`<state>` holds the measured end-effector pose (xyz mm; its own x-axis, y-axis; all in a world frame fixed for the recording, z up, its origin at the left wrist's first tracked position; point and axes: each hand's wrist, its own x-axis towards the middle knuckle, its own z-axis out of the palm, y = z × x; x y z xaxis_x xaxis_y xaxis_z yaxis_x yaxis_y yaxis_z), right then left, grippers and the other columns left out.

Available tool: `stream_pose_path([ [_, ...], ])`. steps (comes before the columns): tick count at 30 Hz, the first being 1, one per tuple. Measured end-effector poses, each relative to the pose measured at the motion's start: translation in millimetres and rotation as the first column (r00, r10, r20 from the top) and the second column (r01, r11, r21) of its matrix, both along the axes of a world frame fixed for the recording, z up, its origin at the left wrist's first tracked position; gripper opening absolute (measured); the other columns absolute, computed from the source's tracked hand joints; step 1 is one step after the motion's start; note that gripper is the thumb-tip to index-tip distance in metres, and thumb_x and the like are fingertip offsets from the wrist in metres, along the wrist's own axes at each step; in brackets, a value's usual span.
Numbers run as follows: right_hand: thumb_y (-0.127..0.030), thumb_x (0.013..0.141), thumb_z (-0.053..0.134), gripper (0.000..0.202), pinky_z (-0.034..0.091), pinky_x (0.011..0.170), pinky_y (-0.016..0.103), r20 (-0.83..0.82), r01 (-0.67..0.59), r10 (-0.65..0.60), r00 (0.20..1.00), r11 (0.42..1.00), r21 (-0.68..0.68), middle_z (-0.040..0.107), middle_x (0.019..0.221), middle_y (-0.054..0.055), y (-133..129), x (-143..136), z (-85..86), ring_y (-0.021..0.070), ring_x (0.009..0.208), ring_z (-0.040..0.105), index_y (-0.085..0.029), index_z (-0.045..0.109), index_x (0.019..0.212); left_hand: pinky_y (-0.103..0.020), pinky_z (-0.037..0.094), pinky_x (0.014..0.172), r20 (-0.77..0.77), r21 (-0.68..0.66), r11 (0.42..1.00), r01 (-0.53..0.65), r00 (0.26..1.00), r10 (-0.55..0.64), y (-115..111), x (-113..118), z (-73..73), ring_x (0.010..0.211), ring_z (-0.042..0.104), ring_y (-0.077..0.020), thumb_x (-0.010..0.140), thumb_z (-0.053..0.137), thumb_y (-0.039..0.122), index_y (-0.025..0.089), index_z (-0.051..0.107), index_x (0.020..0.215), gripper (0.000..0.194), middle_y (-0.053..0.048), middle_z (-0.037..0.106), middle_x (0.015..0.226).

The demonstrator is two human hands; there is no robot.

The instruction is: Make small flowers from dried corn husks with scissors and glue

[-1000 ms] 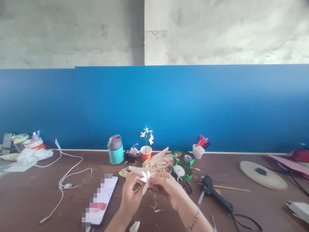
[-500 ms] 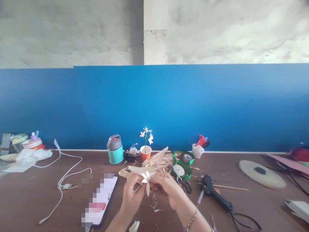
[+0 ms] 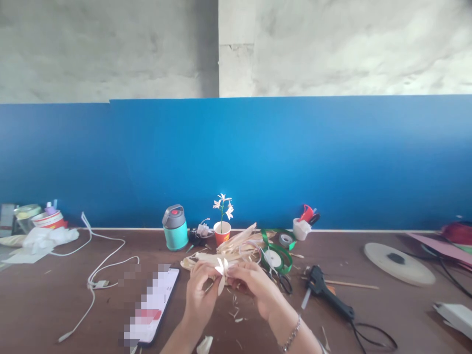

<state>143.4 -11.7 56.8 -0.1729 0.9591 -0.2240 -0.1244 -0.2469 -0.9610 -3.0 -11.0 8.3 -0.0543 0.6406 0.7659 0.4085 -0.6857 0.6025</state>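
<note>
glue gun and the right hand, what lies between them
In the head view, the black scissors handle lies between the right hand and the glue gun.

The place looks like a craft workshop, or at least a work area given over to handicraft. A long brown tabletop (image 3: 332, 250) runs along a plain blue partition (image 3: 295, 162), with a bare, patchy grey wall (image 3: 110, 49) above it. Craft supplies show the trade: a black glue gun (image 3: 330, 295), dark-handled scissors (image 3: 285, 284), green ribbon (image 3: 286, 266), a heap of dry, husk-like strips (image 3: 236, 243) and loose scraps (image 3: 204, 345). A small stem of pale flowers (image 3: 222, 201) stands in a paper cup (image 3: 223, 239). A phone (image 3: 153, 309) and an insulated container (image 3: 176, 237) add a personal touch.
</note>
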Motion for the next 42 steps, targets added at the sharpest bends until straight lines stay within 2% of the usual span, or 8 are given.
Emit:
stream_pose_path([
  [10, -0.03, 0.066, 0.064, 0.016, 0.031, 0.055, 0.023, -0.022, -0.038, 0.039, 0.999, 0.999, 0.037, 0.061, 0.06, 0.0, -3, -1, -2.8, 0.0099, 0.057, 0.048, -0.016, 0.063, 0.059, -0.028, 0.048, 0.066, 0.094, -0.116, 0.991, -0.068, 0.992, 0.079, -1, 2, -1.8, 0.07, 0.06, -0.0179, 0.078, 0.058, 0.023, 0.02, 0.06, 0.067, 0.011, -0.001, 0.063, 0.072],
  [15, -0.028, 0.064, 0.064, 0.016, 0.029, 0.052, 0.022, 0.039, -0.127, 0.125, 0.991, 0.991, 0.044, 0.059, 0.054, -0.001, -5, -6, -4.0, 0.0084, 0.051, 0.044, -0.015, 0.062, 0.056, -0.027, 0.047, 0.067, 0.099, -0.109, 0.989, -0.102, 0.989, 0.113, -1, 1, -5.2, 0.073, 0.058, -0.0181, 0.078, 0.058, 0.022, 0.021, 0.06, 0.068, 0.01, -0.001, 0.061, 0.073],
  [19, -0.028, 0.062, 0.066, 0.016, 0.028, 0.051, 0.022, 0.029, -0.139, 0.138, 0.99, 0.989, 0.052, 0.056, 0.049, -0.002, -7, -12, -4.3, 0.0078, 0.049, 0.043, -0.014, 0.062, 0.055, -0.028, 0.047, 0.069, 0.082, -0.088, 0.991, -0.102, 0.991, 0.109, -2, 1, -5.0, 0.073, 0.057, -0.0183, 0.079, 0.058, 0.022, 0.021, 0.06, 0.067, 0.012, -0.001, 0.06, 0.072],
  [23, -0.026, 0.059, 0.067, 0.016, 0.026, 0.049, 0.022, -0.045, -0.117, 0.117, 0.992, 0.993, -0.007, 0.054, 0.047, -0.003, -5, -13, -7.3, 0.007, 0.046, 0.043, -0.014, 0.06, 0.052, -0.028, 0.047, 0.066, 0.091, -0.117, 0.991, -0.06, 0.993, 0.071, -3, 1, -1.5, 0.071, 0.058, -0.0182, 0.079, 0.057, 0.024, 0.021, 0.06, 0.067, 0.012, -0.001, 0.061, 0.071],
  [29, -0.026, 0.061, 0.065, 0.013, 0.027, 0.048, 0.02, -0.289, -0.14, 0.101, 0.952, 0.983, -0.119, 0.053, 0.048, -0.005, -2, -12, -14.6, 0.0065, 0.046, 0.043, -0.015, 0.057, 0.059, -0.027, 0.047, 0.066, 0.14, -0.221, 0.975, 0.03, 0.99, 0.001, -5, 3, 4.3, 0.068, 0.059, -0.0176, 0.079, 0.057, 0.025, 0.019, 0.059, 0.067, 0.013, -0.001, 0.061, 0.071],
  [36, -0.025, 0.06, 0.065, 0.016, 0.03, 0.049, 0.018, -0.392, -0.269, 0.169, 0.904, 0.938, -0.217, 0.051, 0.05, -0.005, -1, -6, -10.8, 0.006, 0.046, 0.044, -0.015, 0.055, 0.066, -0.027, 0.047, 0.067, 0.171, -0.251, 0.964, 0.084, 0.984, -0.041, -5, 3, 5.4, 0.069, 0.06, -0.0182, 0.078, 0.058, 0.027, 0.019, 0.061, 0.068, 0.014, -0.002, 0.062, 0.071],
  [42, -0.023, 0.06, 0.067, 0.016, 0.031, 0.048, 0.016, -0.471, -0.351, 0.189, 0.862, 0.893, -0.284, 0.05, 0.051, -0.005, -1, -2, -4.4, 0.0054, 0.046, 0.045, -0.013, 0.055, 0.065, -0.026, 0.047, 0.068, 0.163, -0.2, 0.976, 0.081, 0.985, -0.048, -5, 3, 5.5, 0.07, 0.059, -0.0173, 0.08, 0.057, 0.024, 0.019, 0.06, 0.067, 0.014, -0.001, 0.061, 0.072],
])
